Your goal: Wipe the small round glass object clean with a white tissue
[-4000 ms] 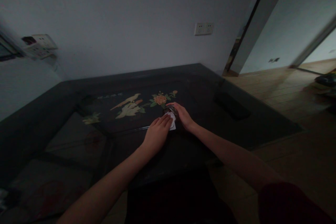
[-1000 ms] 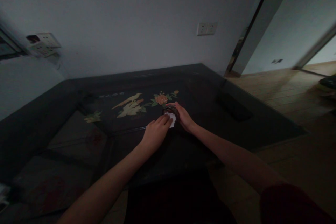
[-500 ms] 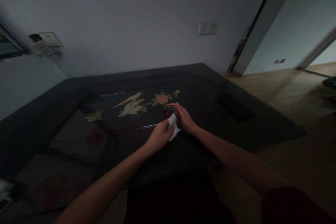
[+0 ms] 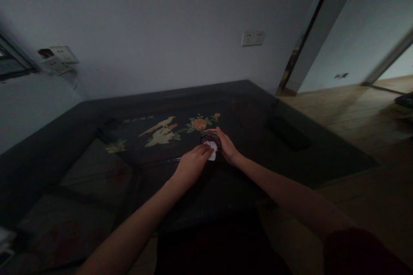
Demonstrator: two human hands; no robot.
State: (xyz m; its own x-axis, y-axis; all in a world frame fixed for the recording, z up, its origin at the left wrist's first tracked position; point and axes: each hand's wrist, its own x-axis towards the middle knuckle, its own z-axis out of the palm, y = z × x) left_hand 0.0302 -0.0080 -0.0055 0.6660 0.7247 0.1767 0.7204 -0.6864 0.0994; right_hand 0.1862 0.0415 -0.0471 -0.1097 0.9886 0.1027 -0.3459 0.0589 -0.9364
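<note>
Left hand (image 4: 192,161) has its fingers pinching a white tissue (image 4: 212,153) against this dark shiny dish (image 4: 208,138), right hand (image 4: 227,146) gripping its right side, on or just over the bench (image 4: 232,193), can't tell.

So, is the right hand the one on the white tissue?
No, the left hand is on the tissue, while the right hand curves around the dark object.

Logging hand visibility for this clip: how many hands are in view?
2. The left hand holds a white tissue at a dark container; the right hand curves around the container's far and right side. Some fingers are partly hidden.
</note>
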